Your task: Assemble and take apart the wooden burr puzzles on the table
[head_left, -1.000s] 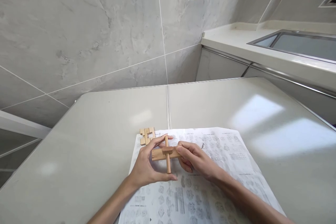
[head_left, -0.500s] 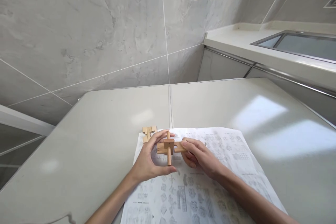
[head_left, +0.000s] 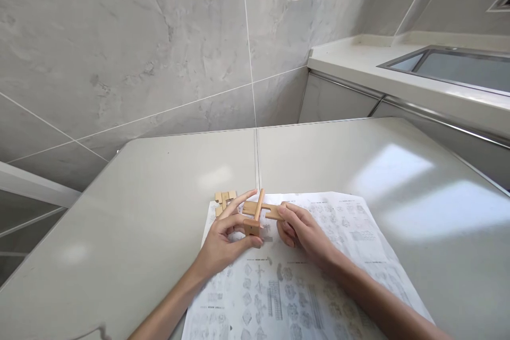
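Observation:
My left hand [head_left: 223, 239] pinches a small wooden block [head_left: 252, 228] between thumb and fingers, its index finger stretched out above. A round wooden dowel [head_left: 260, 204] slants up and away from the block. Between thumb and fingers my right hand [head_left: 305, 231] grips the end of a flat notched wooden puzzle piece [head_left: 273, 211]. This piece runs leftward behind the dowel, with its notch near the dowel. Whether the dowel sits in the notch I cannot tell. The pieces are held above a printed sheet [head_left: 319, 276].
Several loose notched wooden pieces [head_left: 225, 197] lie together behind my left hand, at the sheet's far left corner. The sheet rests on a glossy pale table [head_left: 167, 212] with a seam down its middle. A counter [head_left: 358, 64] stands at the back right, beside a tiled wall [head_left: 179, 37].
The block and dowel have tilted in my left hand: the block is now lower, the dowel points up and away. The left fingers have shifted from around the dowel to the block.

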Tool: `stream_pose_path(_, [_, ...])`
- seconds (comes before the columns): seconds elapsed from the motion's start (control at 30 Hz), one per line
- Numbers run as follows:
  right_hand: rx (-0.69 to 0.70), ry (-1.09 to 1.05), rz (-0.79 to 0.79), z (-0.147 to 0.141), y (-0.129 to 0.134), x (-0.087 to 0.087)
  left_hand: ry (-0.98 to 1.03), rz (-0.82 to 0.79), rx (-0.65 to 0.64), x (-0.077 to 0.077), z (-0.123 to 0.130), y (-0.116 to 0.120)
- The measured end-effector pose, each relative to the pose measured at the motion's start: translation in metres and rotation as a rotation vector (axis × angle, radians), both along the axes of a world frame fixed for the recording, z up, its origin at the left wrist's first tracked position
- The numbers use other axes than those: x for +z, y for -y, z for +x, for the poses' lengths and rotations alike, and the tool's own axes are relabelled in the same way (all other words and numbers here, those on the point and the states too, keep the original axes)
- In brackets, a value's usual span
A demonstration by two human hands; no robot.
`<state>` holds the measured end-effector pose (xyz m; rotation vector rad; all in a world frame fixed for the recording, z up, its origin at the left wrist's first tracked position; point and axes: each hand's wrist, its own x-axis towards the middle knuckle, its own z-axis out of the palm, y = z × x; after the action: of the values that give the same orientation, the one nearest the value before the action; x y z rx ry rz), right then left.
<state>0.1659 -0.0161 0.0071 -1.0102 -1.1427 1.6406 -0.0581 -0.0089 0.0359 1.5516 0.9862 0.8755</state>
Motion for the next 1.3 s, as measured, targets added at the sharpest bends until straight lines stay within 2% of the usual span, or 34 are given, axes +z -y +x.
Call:
stream_pose_path(0.23, [-0.212,-0.069,-0.054,0.002,-0.006,-0.01,-0.057,0.122,0.102,0.0,-0.004,-0.003])
stream_pose_path(0.4, [-0.23,-0.145,-0.101,0.004,-0.007,-0.006,-0.326,0.334,0.104,-0.007,-0.002,0.0])
stream_pose_path(0.53, [-0.224,-0.15,-0.09,0.004,-0.007,-0.007,-0.496,0.53,0.066,-0.017,0.0,0.001])
stream_pose_path(0.63, [-0.198,-0.141,-0.071,0.004,-0.007,-0.008,-0.577,0.619,0.05,-0.022,0.0,0.0])
stream_pose_path(0.8, [-0.174,-0.123,-0.05,0.004,-0.005,-0.008,-0.619,0.638,0.003,-0.024,-0.001,-0.002])
stream_pose_path(1.0, [-0.123,-0.129,-0.013,0.002,-0.002,-0.006,-0.661,0.686,0.023,-0.025,-0.001,-0.003])
stream_pose_path(1.3, [-0.04,-0.101,0.037,0.004,0.0,-0.003,-0.679,0.776,0.052,-0.035,-0.005,-0.005])
